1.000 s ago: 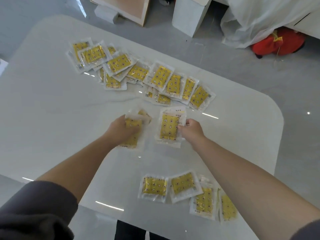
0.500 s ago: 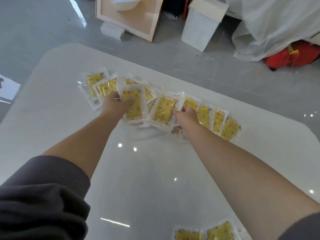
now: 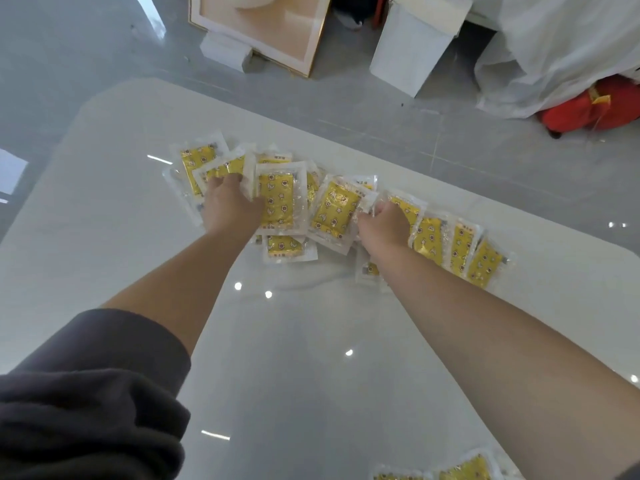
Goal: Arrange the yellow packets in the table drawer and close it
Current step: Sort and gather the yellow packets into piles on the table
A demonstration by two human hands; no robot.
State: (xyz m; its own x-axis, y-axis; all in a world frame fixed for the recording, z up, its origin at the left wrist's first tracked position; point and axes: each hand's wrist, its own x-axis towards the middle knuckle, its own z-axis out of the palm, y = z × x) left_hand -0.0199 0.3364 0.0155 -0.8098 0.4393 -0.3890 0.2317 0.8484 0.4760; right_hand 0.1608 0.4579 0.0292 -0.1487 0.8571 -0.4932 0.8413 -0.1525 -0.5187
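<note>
While left hand (image 3: 228, 209) and right hand (image 3: 382, 226) grip packets (image 3: 277, 202) (yellow), more lie around.

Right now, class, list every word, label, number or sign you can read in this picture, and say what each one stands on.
No text here can be read.
Packets: a short line of dark print along the top edge, too blurred to read. The yellow faces carry small pictures, not words.
Yellow tag on the red bag: too small to tell whether it bears any print.
</note>
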